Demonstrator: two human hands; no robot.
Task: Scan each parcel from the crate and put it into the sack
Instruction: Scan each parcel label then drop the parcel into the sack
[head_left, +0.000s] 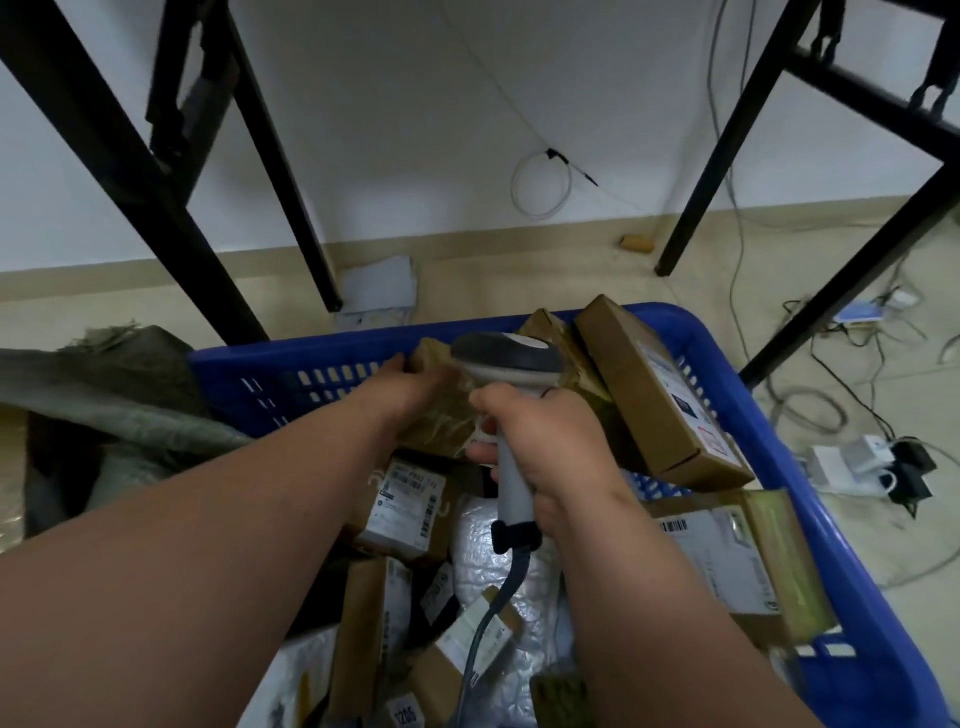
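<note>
Both bare forearms reach forward from the lower edge, converging toward the middle. The left hand (410, 387) is extended farther, back of the hand up, fingers curled around a parcel (441, 415). The right hand (545, 447) sits nearer, fist upright, fingers wrapped around a scanner (511, 374) handle.

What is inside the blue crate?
The crate holds brown boxes, including a long box, and a white padded bag. Arms and upper parcels hide the rest and the bottom.
</note>
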